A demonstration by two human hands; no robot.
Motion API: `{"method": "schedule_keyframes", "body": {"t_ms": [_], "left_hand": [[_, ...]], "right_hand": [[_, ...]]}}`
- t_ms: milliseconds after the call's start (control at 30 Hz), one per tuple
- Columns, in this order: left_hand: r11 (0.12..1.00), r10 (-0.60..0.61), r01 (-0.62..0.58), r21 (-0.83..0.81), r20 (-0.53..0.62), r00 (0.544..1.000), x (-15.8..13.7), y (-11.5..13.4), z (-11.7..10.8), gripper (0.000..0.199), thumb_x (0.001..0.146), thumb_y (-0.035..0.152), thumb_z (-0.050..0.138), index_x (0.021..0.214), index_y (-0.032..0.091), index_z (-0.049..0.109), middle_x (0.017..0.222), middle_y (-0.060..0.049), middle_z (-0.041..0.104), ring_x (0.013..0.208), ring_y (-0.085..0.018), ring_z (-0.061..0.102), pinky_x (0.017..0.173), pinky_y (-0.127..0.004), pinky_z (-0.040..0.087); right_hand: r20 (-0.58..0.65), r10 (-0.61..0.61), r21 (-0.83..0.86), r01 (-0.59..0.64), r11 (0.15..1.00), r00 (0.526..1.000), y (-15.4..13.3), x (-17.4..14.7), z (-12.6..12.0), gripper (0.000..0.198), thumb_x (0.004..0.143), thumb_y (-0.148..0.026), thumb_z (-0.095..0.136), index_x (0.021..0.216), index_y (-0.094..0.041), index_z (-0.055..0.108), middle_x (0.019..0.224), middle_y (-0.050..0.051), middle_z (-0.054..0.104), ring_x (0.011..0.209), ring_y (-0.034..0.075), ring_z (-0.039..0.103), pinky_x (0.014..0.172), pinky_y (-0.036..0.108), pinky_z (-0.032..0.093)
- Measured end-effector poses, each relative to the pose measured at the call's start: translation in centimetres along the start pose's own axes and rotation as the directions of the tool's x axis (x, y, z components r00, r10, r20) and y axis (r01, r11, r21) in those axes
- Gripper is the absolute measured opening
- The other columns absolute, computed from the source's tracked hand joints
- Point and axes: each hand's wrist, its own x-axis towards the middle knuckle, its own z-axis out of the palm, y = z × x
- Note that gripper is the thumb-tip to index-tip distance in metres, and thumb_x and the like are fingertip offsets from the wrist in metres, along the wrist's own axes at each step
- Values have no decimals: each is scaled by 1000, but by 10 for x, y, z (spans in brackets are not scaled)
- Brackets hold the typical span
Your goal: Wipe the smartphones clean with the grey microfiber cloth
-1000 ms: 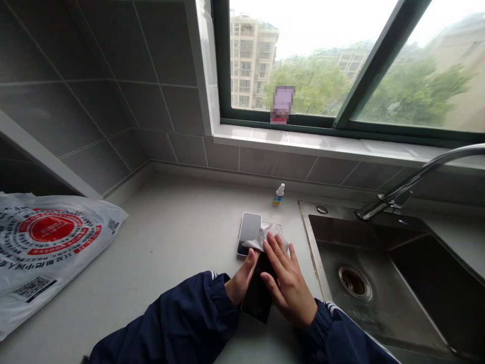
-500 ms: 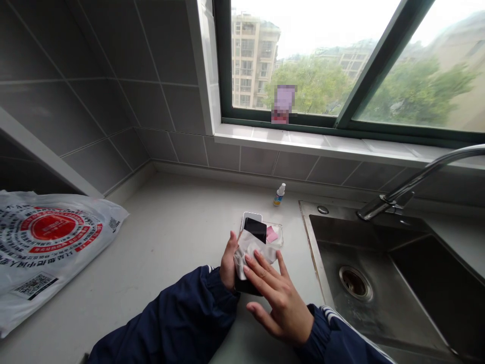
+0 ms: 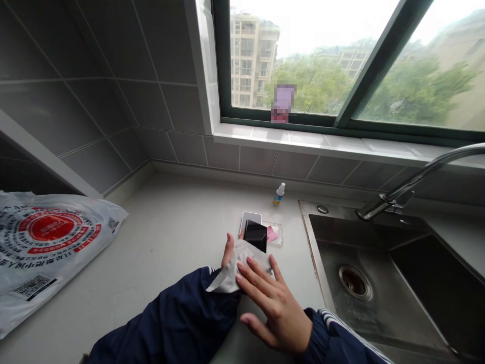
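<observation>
A black smartphone (image 3: pixel 256 235) lies in my left hand (image 3: pixel 228 251), whose thumb shows along the phone's left side while the cloth hides most of the other fingers. Over the phone's lower part spreads a light grey cleaning cloth (image 3: pixel 227 279) with zigzag edges. My right hand (image 3: pixel 271 298) presses flat on this cloth, fingers stretched out and thumb apart. Beyond the phone, a silvery flat device (image 3: pixel 250 217) rests on the counter, partly covered. Beside it sits a clear phone case (image 3: pixel 278 241) with a pink piece (image 3: pixel 272 233) on it.
A small spray bottle (image 3: pixel 279 194) stands upright on the white counter (image 3: pixel 174 227) near the wall. To the right is a steel sink (image 3: pixel 371 253) with a curved faucet (image 3: pixel 413 182). A printed plastic bag (image 3: pixel 56 237) lies at left, and a window is ahead.
My right hand has slid the cloth down and slightly left over the phone, uncovering more of its upper screen. A cloth corner now hangs past the phone's lower left.
</observation>
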Motion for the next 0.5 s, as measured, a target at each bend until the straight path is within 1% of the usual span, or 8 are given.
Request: {"method": "schedule_keyframes", "body": {"t_ms": [33,100,167,200,267,333,400,500], "left_hand": [[1000,1,-1,-17,-25,1000,-2,-2,1,61,88,68,42,125,24,62,108,-6,73,101,-24,69,101,-37,46],[999,-51,51,-12,-5,999,-5,-7,2,66,89,69,36,117,17,67,109,-10,73,114,-27,64,106,-38,41],[995,-103,102,14,86,991,-7,-11,1,75,89,71,32,114,12,69,115,-13,71,129,-27,53,112,-36,35],[993,-114,111,35,141,983,-6,-13,0,75,89,71,32,115,11,69,120,-13,69,135,-27,47,114,-35,31],[992,-97,76,97,241,966,-4,-17,-5,66,89,67,40,116,15,70,129,-10,65,142,-26,37,118,-35,24],[987,-41,-11,160,318,947,-2,-20,-11,56,85,62,54,119,20,69,136,-7,61,144,-27,32,121,-37,18],[974,-44,-39,222,358,933,-2,-21,-15,59,87,61,53,131,22,61,145,-6,52,145,-28,29,121,-40,15],[953,-131,16,302,363,923,-6,-21,-17,63,90,59,47,144,27,45,150,-7,46,142,-32,35,119,-48,20]], "right_hand": [[0,17,-7,-17,1000,1000,0,0,0,65,96,-41,51,153,-16,30,155,10,35,146,31,25,120,59,1],[-12,62,-27,-62,998,998,2,-1,1,65,97,-41,49,154,-17,27,156,10,33,147,31,24,120,58,0],[-32,116,-45,-118,992,993,6,-2,2,64,99,-39,47,155,-19,24,157,9,31,147,31,22,120,59,-1],[-45,145,-53,-148,988,988,8,-2,3,63,100,-38,45,155,-19,22,158,9,29,148,31,21,119,59,-1],[-70,202,-67,-207,976,977,14,-4,4,63,101,-37,43,156,-19,19,159,9,26,148,31,18,119,60,1],[-101,259,-76,-267,961,961,19,-5,4,63,101,-37,41,156,-19,17,160,10,23,149,32,16,118,61,2],[-134,308,-75,-320,945,942,23,-6,5,63,102,-38,39,157,-19,15,161,11,20,149,33,14,117,62,5],[-177,358,-55,-372,926,917,27,-7,5,64,102,-39,38,157,-20,13,162,11,17,149,34,12,117,63,8]]}}
